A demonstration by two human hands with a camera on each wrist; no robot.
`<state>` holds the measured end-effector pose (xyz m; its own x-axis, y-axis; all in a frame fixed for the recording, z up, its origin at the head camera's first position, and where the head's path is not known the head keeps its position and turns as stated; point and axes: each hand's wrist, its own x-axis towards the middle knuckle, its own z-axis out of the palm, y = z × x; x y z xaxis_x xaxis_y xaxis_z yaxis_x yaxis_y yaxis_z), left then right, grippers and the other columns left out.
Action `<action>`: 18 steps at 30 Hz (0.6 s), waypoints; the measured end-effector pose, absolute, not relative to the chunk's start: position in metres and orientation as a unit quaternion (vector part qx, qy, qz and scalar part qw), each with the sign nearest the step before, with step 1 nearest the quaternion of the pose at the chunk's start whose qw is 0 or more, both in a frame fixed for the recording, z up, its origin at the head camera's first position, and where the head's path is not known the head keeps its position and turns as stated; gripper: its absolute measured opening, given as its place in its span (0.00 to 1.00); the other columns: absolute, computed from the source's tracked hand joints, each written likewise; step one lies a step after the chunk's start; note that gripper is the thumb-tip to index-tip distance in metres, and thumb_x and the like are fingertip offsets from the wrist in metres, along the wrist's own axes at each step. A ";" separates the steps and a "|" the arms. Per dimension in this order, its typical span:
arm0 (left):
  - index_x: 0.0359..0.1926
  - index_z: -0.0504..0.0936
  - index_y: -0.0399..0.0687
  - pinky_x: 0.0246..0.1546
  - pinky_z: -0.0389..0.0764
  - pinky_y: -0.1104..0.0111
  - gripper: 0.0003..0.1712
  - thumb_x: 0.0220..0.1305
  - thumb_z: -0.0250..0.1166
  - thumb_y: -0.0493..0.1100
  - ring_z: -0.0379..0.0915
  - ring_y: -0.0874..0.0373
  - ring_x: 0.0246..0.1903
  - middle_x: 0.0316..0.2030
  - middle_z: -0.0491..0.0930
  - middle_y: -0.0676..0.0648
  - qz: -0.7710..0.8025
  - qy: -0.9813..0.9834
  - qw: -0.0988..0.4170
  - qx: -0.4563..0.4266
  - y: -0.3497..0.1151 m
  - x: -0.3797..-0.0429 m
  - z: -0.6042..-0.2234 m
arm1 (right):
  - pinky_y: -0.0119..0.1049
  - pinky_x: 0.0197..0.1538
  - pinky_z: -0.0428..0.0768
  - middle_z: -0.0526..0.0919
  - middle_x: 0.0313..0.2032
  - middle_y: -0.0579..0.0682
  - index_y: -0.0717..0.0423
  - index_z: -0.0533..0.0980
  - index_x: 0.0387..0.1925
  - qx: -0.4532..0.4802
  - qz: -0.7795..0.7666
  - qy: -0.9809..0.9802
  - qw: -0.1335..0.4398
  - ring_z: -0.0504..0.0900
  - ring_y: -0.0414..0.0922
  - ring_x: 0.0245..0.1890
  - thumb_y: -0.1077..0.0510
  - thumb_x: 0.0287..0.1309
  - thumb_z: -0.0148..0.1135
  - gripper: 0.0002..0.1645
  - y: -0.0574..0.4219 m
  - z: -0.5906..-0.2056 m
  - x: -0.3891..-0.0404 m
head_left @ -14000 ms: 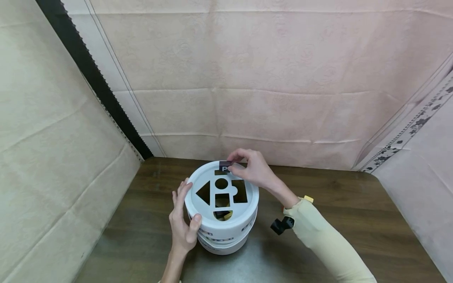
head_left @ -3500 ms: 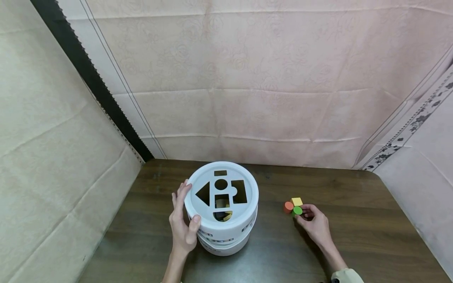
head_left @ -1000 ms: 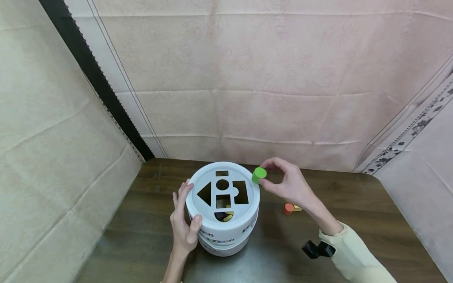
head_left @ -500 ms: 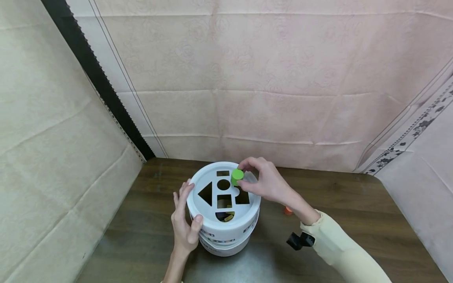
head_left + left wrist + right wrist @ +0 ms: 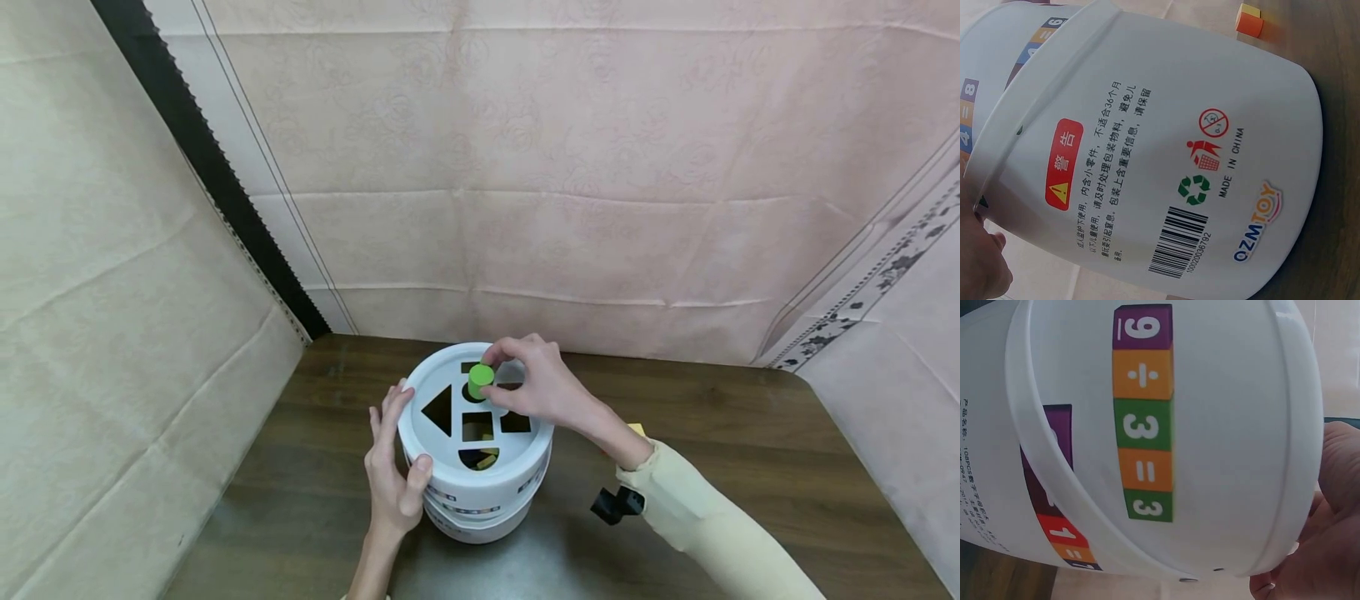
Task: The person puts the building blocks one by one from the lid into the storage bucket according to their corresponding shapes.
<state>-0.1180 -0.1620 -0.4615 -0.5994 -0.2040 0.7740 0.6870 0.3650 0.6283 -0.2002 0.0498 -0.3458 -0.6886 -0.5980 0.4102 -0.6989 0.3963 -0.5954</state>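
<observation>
A white bucket (image 5: 487, 503) stands on the table, its lid (image 5: 420, 446) cut with several shaped holes. My left hand (image 5: 394, 475) holds the bucket's left side, thumb at the front rim and fingers spread along the edge; part of that hand (image 5: 982, 262) shows in the left wrist view. Between thumb and fingertips my right hand (image 5: 543, 382) pinches a green cylinder (image 5: 481, 378), upright over the round hole. The cylinder's lower end covers part of that hole. In the right wrist view, the bucket (image 5: 1229, 425) hides the cylinder, and only part of the right hand (image 5: 1329, 525) shows.
Right of the bucket, mostly behind the right forearm, lies a yellow block (image 5: 637, 429). An orange cylinder (image 5: 1249, 25) is beside it in the left wrist view. Pieces lie inside the bucket, seen through the holes. Cloth walls (image 5: 600, 167) bound the wooden table (image 5: 300, 500).
Earlier a dark block marked P was at the lid's rectangular hole. The right hand then took the green cylinder from the table and carried it left to the round hole. The left hand stayed.
</observation>
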 end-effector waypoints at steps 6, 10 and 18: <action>0.67 0.72 0.37 0.61 0.38 0.28 0.40 0.63 0.56 0.60 0.59 0.34 0.68 0.66 0.71 0.37 -0.538 -0.712 0.417 -0.170 -0.163 -0.118 -0.462 | 0.54 0.52 0.64 0.85 0.38 0.47 0.57 0.81 0.43 0.383 0.392 -0.834 0.062 0.77 0.48 0.46 0.60 0.51 0.75 0.16 0.049 -0.347 -0.199; 0.66 0.73 0.35 0.61 0.38 0.28 0.40 0.63 0.56 0.61 0.60 0.31 0.67 0.65 0.71 0.36 -0.538 -0.706 0.425 -0.177 -0.162 -0.119 -0.463 | 0.51 0.53 0.71 0.84 0.40 0.50 0.60 0.80 0.46 0.362 0.413 -0.832 0.082 0.78 0.50 0.45 0.61 0.55 0.72 0.16 0.060 -0.348 -0.200; 0.65 0.73 0.34 0.61 0.39 0.28 0.41 0.63 0.56 0.62 0.61 0.31 0.66 0.65 0.72 0.35 -0.535 -0.705 0.431 -0.177 -0.162 -0.120 -0.463 | 0.47 0.51 0.75 0.83 0.43 0.53 0.60 0.79 0.48 0.282 0.444 -0.844 0.106 0.80 0.49 0.44 0.67 0.58 0.68 0.15 0.115 -0.360 -0.208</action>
<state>-0.1199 -0.1617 -0.4633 -0.5657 -0.2126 0.7967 0.7103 0.3652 0.6018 -0.2078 0.1154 -0.3598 -0.8187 -0.3814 0.4293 -0.5698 0.4474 -0.6893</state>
